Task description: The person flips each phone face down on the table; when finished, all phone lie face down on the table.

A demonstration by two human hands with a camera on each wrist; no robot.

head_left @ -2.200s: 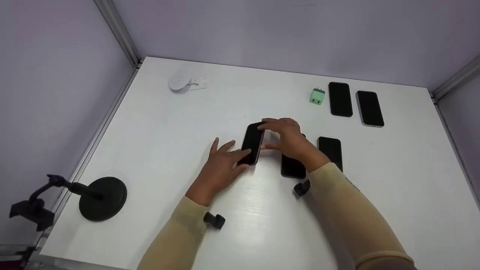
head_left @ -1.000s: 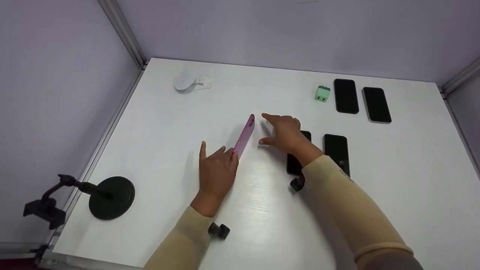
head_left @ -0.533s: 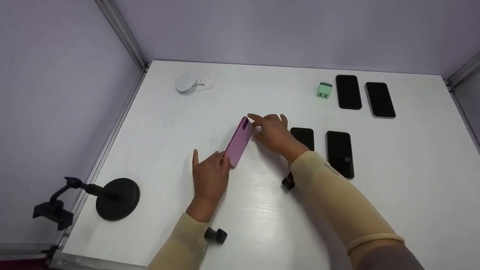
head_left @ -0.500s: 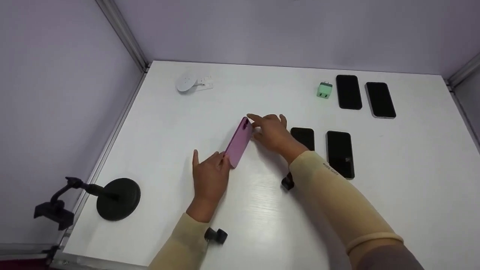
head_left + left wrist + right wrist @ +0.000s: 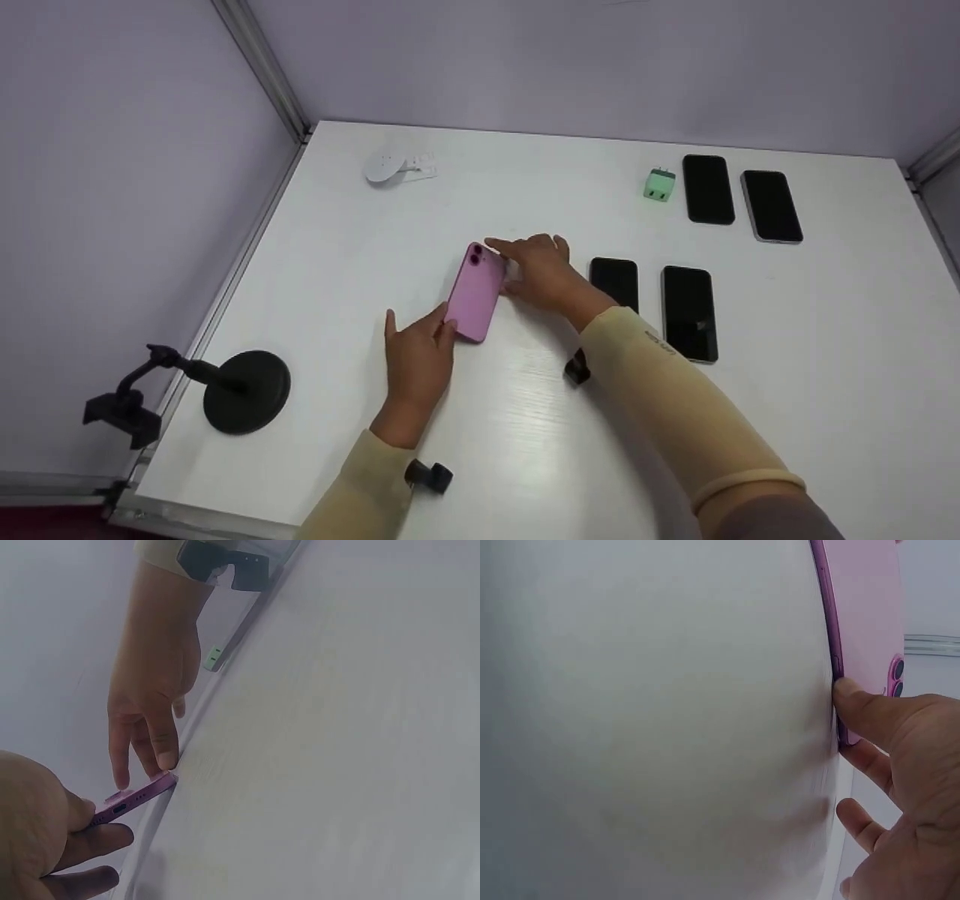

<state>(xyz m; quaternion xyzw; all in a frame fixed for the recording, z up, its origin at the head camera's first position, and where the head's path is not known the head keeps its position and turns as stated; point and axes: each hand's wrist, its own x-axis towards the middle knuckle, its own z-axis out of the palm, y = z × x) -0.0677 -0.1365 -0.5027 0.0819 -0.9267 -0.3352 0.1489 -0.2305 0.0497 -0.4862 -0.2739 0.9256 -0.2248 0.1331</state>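
Observation:
A pink smartphone (image 5: 477, 296) with its back and two camera lenses facing up lies between both hands mid-table. My left hand (image 5: 420, 367) pinches its lower left corner between thumb and fingers, little finger sticking out. My right hand (image 5: 544, 274) holds the upper right part, index finger at the top edge and thumb on the side. In the right wrist view, the right thumb (image 5: 859, 709) presses the long side of the phone (image 5: 866, 607). The left wrist view shows the charging-port end of the phone (image 5: 133, 801), with the left hand (image 5: 37, 825) gripping one side.
Two black-screened phones, one nearer (image 5: 615, 281) and one beside it (image 5: 690, 315), lie by the right forearm. Two more phones (image 5: 709, 189) (image 5: 772, 206) and a green charger plug (image 5: 660, 184) sit at back right. A white disc-shaped charger (image 5: 385, 168) lies at back left, a black phone stand (image 5: 247, 391) at front left.
The phone has turned over from screen up, through standing on edge, to pink back up. The right hand let go during the turn, then took hold of the top side again.

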